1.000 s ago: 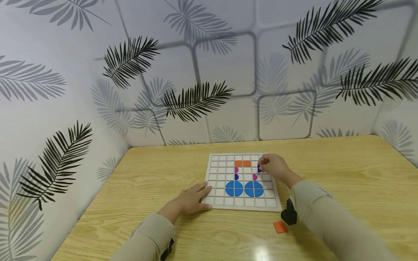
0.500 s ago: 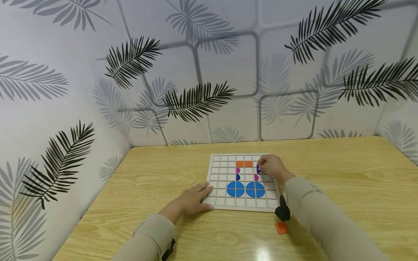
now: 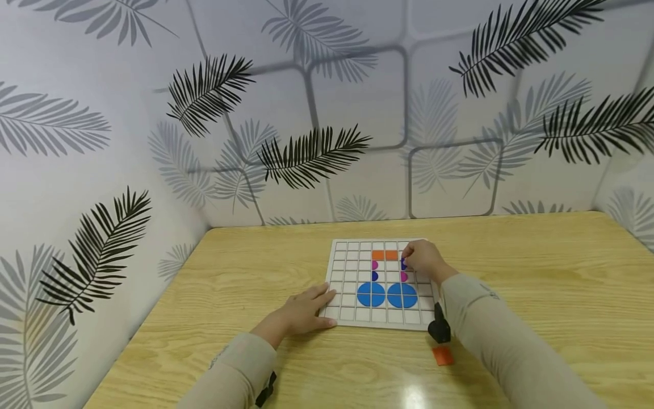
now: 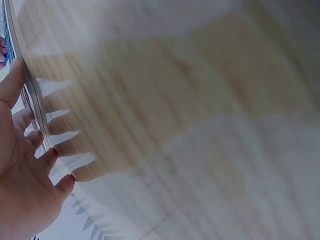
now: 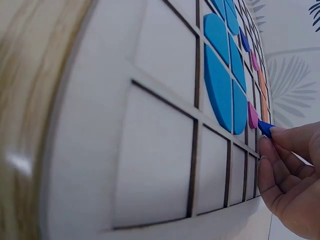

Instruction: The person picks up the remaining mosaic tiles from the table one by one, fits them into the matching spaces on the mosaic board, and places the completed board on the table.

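Note:
A white board with a raised grid point(image 3: 347, 314) lies on the table. My right hand point(image 3: 423, 258) pinches a dark blue half-circle tile point(image 5: 265, 128) between thumb and finger, low over the cell beyond a pink half-circle tile point(image 5: 252, 115). My left hand point(image 3: 305, 309) rests with spread fingers along the board's left edge; in the left wrist view its fingertips touch that edge. On the grid lie two light blue circles made of quarter tiles point(image 3: 377, 288), orange square tiles point(image 3: 378, 255), another pink half-circle point(image 3: 375, 265) and another dark blue half-circle point(image 3: 375, 276).
A loose orange square tile point(image 3: 443, 356) lies on the wooden table point(image 3: 255, 267), in front of the board near its right corner. A black wrist camera point(image 3: 439, 330) hangs below my right sleeve. Behind the table stands a wall with a leaf pattern point(image 3: 357, 193).
My right hand has shifted slightly left with the dark blue half-circle, which now lines up with the pink one in front of it. My left hand stays at the board's edge.

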Demonstrator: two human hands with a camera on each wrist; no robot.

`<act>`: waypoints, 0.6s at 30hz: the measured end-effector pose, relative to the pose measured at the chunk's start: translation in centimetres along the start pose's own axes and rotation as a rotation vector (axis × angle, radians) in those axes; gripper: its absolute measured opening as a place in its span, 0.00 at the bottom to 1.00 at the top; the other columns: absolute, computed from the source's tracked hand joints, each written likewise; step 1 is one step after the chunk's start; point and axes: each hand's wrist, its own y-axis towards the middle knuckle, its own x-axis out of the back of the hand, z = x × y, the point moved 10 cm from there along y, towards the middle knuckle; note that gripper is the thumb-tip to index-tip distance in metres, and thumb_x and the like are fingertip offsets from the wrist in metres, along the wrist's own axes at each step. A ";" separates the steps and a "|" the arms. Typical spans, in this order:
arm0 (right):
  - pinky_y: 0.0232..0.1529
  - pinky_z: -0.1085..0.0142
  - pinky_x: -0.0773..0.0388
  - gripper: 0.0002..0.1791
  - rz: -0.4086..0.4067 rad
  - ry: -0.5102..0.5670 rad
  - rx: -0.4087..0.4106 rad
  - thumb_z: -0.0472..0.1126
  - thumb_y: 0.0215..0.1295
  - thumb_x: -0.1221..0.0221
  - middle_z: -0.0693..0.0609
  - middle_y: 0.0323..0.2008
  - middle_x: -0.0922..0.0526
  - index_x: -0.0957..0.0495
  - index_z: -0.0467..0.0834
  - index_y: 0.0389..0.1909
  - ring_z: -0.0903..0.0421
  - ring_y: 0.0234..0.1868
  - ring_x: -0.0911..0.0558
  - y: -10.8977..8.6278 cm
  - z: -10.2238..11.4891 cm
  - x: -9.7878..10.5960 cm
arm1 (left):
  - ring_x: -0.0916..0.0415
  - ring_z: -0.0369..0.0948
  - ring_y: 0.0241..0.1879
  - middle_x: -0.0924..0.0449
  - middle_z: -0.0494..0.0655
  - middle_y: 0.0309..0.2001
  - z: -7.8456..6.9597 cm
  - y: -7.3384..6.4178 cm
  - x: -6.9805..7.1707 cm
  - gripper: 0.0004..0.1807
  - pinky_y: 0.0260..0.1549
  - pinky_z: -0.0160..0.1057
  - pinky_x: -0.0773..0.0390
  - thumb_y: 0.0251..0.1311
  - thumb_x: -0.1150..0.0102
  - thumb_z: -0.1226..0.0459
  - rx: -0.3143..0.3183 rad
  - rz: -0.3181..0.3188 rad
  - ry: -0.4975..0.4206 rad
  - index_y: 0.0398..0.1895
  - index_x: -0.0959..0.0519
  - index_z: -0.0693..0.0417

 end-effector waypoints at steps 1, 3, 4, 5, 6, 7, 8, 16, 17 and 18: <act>0.31 0.63 0.29 0.05 -0.001 -0.013 0.006 0.26 0.51 0.49 0.43 0.28 0.24 0.25 0.30 0.29 0.52 0.30 0.28 0.1 0.1 0.0 | 0.56 0.47 0.63 0.54 0.48 0.65 0.0 0.0 0.0 0.36 0.53 0.54 0.49 0.55 0.55 0.45 -0.001 0.000 0.005 0.65 0.47 0.48; 0.30 0.64 0.29 0.05 0.003 -0.023 0.010 0.26 0.51 0.48 0.43 0.28 0.24 0.26 0.30 0.28 0.52 0.29 0.28 0.1 0.1 0.0 | 0.56 0.47 0.63 0.54 0.48 0.66 0.0 0.1 0.0 0.36 0.53 0.54 0.49 0.55 0.55 0.45 -0.002 -0.001 0.009 0.65 0.47 0.48; 0.30 0.64 0.29 0.04 0.005 -0.027 0.010 0.26 0.51 0.48 0.43 0.28 0.24 0.26 0.31 0.28 0.52 0.29 0.28 0.1 0.2 0.0 | 0.56 0.47 0.63 0.54 0.48 0.66 0.0 0.1 0.0 0.36 0.53 0.54 0.49 0.55 0.55 0.45 -0.002 -0.001 0.009 0.65 0.47 0.48; 0.30 0.64 0.29 0.04 0.007 -0.033 0.009 0.26 0.50 0.48 0.43 0.28 0.24 0.26 0.31 0.28 0.52 0.29 0.28 0.2 0.2 0.0 | 0.56 0.47 0.63 0.55 0.48 0.66 0.0 0.1 0.1 0.36 0.53 0.54 0.49 0.55 0.55 0.44 0.000 -0.001 0.011 0.65 0.47 0.48; 0.30 0.64 0.29 0.04 0.012 -0.035 0.007 0.26 0.51 0.48 0.43 0.29 0.24 0.26 0.31 0.29 0.52 0.29 0.28 0.2 0.2 0.0 | 0.56 0.47 0.63 0.55 0.48 0.66 0.0 0.1 0.1 0.36 0.53 0.55 0.49 0.55 0.55 0.44 0.001 -0.001 0.011 0.65 0.47 0.48; 0.30 0.64 0.29 0.04 0.019 -0.036 0.008 0.27 0.51 0.47 0.43 0.29 0.24 0.26 0.30 0.29 0.52 0.29 0.28 0.2 0.2 -0.1 | 0.57 0.47 0.63 0.55 0.48 0.66 0.0 0.1 0.1 0.36 0.53 0.55 0.49 0.55 0.55 0.44 0.002 0.000 0.011 0.65 0.48 0.48; 0.30 0.64 0.29 0.04 0.023 -0.038 0.003 0.27 0.51 0.47 0.43 0.29 0.24 0.26 0.31 0.29 0.52 0.29 0.28 0.2 0.2 -0.1 | 0.57 0.47 0.63 0.55 0.48 0.66 0.0 0.1 0.1 0.36 0.53 0.55 0.49 0.55 0.55 0.44 0.005 0.001 0.007 0.65 0.48 0.48; 0.34 0.61 0.30 0.05 0.035 -0.058 -0.015 0.29 0.52 0.45 0.43 0.30 0.24 0.26 0.31 0.30 0.51 0.32 0.29 0.2 0.0 -0.4 | 0.57 0.47 0.63 0.55 0.47 0.66 0.0 0.0 0.0 0.36 0.53 0.55 0.49 0.55 0.54 0.44 0.007 0.006 -0.006 0.65 0.47 0.47; 0.35 0.61 0.30 0.05 0.036 -0.060 -0.014 0.29 0.52 0.45 0.43 0.30 0.24 0.26 0.31 0.31 0.51 0.32 0.29 0.2 0.0 -0.4 | 0.57 0.47 0.63 0.55 0.47 0.66 0.0 -0.1 0.0 0.36 0.53 0.55 0.49 0.55 0.54 0.44 0.007 0.004 -0.005 0.65 0.47 0.47; 0.35 0.61 0.30 0.05 0.039 -0.065 -0.011 0.29 0.52 0.46 0.42 0.31 0.24 0.26 0.31 0.31 0.50 0.32 0.29 0.2 0.0 -0.4 | 0.57 0.47 0.63 0.55 0.47 0.66 0.0 -0.1 0.0 0.36 0.53 0.55 0.49 0.55 0.54 0.44 0.008 0.005 -0.004 0.65 0.47 0.47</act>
